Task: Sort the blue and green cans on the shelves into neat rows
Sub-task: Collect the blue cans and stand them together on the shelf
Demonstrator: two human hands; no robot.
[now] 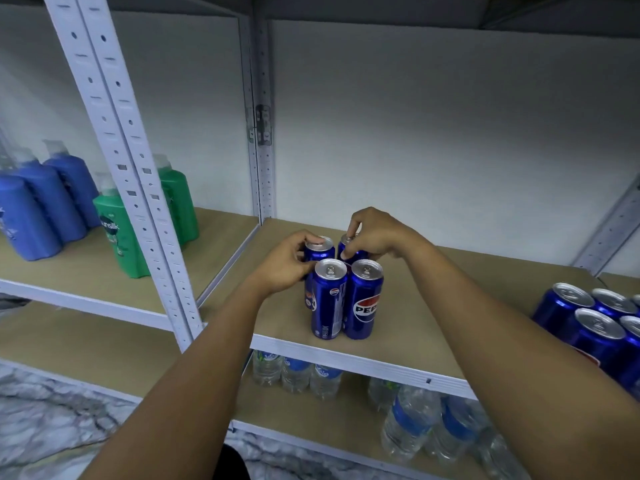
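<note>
Currently 4 blue Pepsi cans stand upright in a tight 2x2 block on the shelf board [415,296], nr its front edge. L hand [282,266] grips back-left can [320,249], fingers curled round its top. R hand [375,233] pinches rim of back-right can [348,242] w/ fingertips. Front-left can [329,299] & front-right can [363,299] touch, untouched by hands. More blue cans [588,323] clustered at board's right edge.

Left hand [289,263]: bare, no ring or glove
Right hand [375,233]: bare, no ring or glove
Forearms: bare, no sleeves or watch in view
Lower body: dark clothing, bottom edge
</note>
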